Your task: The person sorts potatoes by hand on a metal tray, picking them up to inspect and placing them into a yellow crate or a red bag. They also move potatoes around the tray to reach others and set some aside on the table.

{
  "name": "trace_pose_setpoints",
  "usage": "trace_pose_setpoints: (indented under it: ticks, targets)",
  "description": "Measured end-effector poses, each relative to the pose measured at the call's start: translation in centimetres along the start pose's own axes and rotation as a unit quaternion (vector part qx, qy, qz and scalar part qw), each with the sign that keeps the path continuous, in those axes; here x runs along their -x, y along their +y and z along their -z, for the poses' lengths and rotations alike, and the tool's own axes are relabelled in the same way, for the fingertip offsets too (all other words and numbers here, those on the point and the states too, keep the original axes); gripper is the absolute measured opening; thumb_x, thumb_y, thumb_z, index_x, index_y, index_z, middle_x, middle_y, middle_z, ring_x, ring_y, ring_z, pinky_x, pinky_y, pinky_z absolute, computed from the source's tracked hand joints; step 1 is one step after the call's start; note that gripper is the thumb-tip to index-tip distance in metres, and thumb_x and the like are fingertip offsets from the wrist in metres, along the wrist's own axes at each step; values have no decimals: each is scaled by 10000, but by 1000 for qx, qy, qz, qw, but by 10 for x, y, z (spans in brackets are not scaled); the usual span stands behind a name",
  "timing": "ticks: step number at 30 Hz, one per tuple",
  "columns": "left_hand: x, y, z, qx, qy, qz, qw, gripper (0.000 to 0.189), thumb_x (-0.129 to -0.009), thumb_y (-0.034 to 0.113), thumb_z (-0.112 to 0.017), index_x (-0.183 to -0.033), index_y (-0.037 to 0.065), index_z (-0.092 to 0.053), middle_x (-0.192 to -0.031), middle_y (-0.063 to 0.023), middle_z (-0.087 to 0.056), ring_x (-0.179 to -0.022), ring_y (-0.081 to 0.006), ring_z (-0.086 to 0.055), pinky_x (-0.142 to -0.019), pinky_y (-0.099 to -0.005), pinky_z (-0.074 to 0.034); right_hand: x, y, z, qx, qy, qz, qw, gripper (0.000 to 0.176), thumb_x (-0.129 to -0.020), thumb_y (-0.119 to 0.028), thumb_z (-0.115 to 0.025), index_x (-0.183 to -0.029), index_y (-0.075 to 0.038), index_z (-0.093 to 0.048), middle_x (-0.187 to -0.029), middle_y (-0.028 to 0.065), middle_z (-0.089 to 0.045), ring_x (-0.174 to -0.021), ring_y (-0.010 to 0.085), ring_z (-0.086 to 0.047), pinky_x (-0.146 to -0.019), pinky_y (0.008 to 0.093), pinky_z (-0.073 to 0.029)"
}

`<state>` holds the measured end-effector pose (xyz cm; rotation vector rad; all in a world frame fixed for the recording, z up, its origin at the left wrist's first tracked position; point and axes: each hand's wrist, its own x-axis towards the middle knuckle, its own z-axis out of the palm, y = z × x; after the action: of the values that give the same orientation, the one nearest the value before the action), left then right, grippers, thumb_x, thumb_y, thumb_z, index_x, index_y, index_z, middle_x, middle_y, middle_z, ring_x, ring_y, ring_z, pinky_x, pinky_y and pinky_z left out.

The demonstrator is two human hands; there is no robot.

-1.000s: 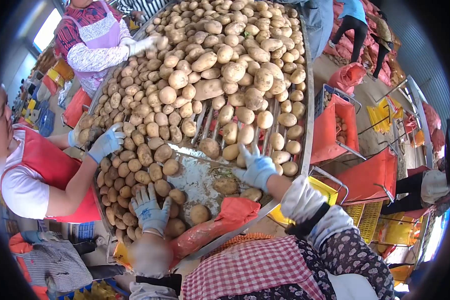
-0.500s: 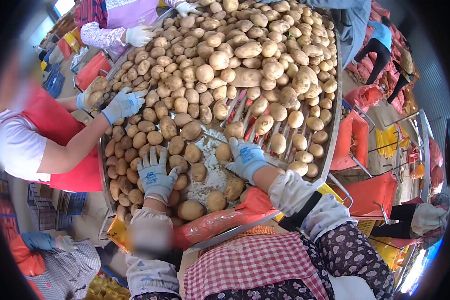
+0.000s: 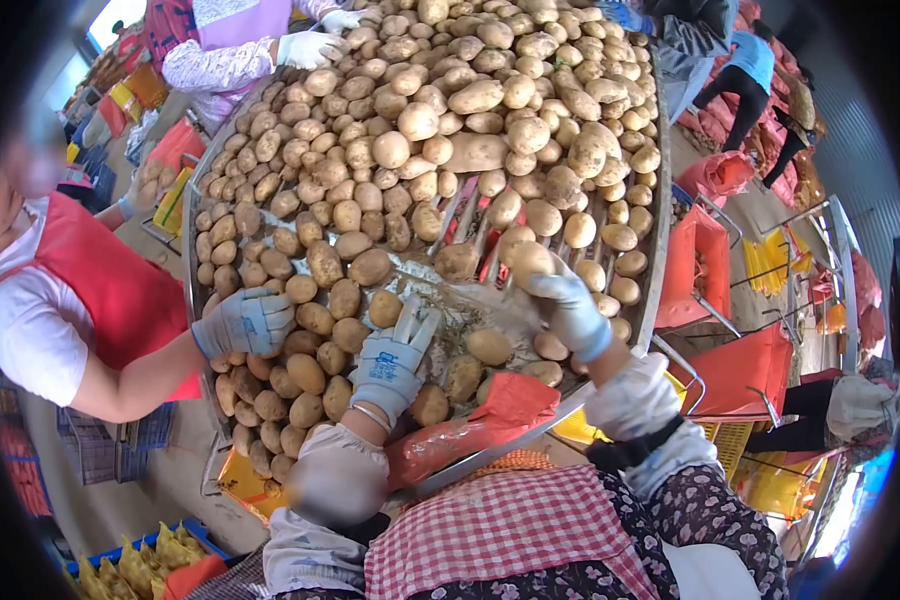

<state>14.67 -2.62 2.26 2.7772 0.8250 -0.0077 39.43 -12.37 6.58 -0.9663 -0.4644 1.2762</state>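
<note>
My left hand (image 3: pixel 390 368), in a white and blue glove, lies over the potatoes with its fingers stretched out and holds nothing. Beside it, a potato (image 3: pixel 429 405) rests at the near end of the sorting table. My right hand (image 3: pixel 573 315), gloved alike, has its fingers curled against a potato (image 3: pixel 532 262) above the slatted part of the table; motion blurs the area left of the fingers. Below that hand are several loose potatoes, among them a potato (image 3: pixel 489 347). A red plastic sheet (image 3: pixel 475 425) covers the near edge between my arms.
A large potato heap (image 3: pixel 400 110) spreads across the metal-edged table (image 3: pixel 660 200). At left, a co-worker's gloved hand (image 3: pixel 245 322) touches potatoes; other workers' hands are at the far end. Red bins (image 3: pixel 735 375) stand right, and a blue crate of yellow bags (image 3: pixel 150 560) sits lower left.
My left hand has moved right across the potatoes. My right hand has shifted right and up, and loose potatoes now lie below it. The co-worker's near hand has come down and closer.
</note>
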Motion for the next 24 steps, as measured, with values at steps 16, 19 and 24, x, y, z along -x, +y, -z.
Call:
trace_pose_setpoints:
  ticks: [16, 19, 24]
  targets:
    - [-43, 20, -56, -4, -58, 23, 998, 296, -905, 182, -453, -1141, 74, -595, -1120, -149, -652, -915, -327, -660, -746, -454, -523, 67, -61, 147, 573, 230, 316, 721, 355, -852, -1, -626, -1200, -50, -582, -1013, 31, -619, -921, 143, -586, -819, 268, -490]
    - [-38, 3, -30, 168, 43, 81, 982, 232, -930, 186, -537, -1090, 36, -613, -939, -129, -676, -824, -252, -651, -719, -386, -513, 59, -15, 80, 657, 47, 83, 748, 512, -841, -283, -678, -1275, -54, -535, -1137, 124, -601, -1076, 278, -588, -939, 380, -454]
    - [33, -16, 53, 680, 204, 198, 676, 206, -955, 144, -589, -1104, 2, -597, -898, -17, -607, -786, -79, -548, -690, -208, -457, 23, 26, 8, 740, -137, 50, 657, 649, -824, -373, -685, -1359, -74, -469, -1241, 192, -575, -1131, 376, -559, -998, 440, -418]
